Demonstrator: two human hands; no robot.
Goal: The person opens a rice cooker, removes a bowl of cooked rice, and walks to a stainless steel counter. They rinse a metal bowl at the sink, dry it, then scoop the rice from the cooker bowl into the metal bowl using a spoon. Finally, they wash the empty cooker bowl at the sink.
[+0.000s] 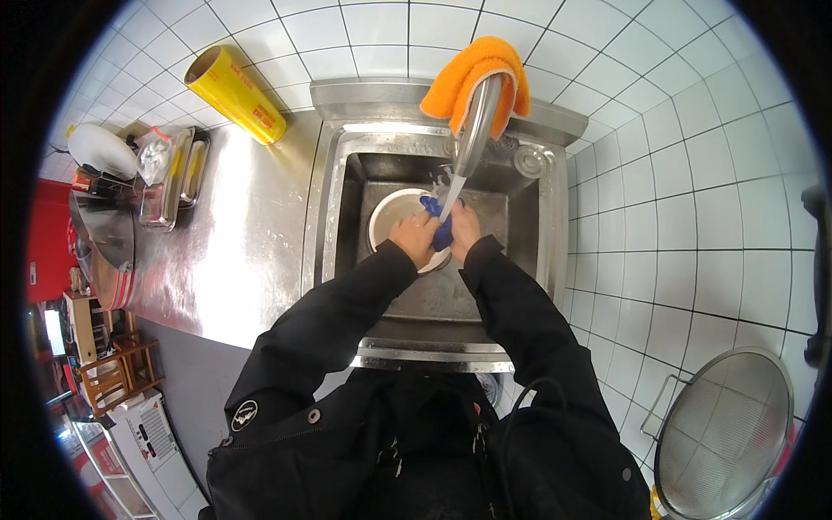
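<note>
A blue cloth [442, 235] is bunched between my hands under a stream of water from the metal faucet [480, 123]. My left hand [415, 238] grips the cloth from the left, above a round white bowl [385, 224]. From the right, my right hand [465, 229] holds the same cloth near the bowl's right rim. The bowl stands in a stainless steel sink [416, 305]; my hands hide part of it. Draped over the faucet is an orange towel [491, 57].
A steel counter [273, 195] adjoins the sink's left side, with a yellow roll [235, 94] and lidded metal containers [162, 195] on it. White tiles [663, 221] cover the right wall. A large mesh strainer [725, 432] hangs at the lower right.
</note>
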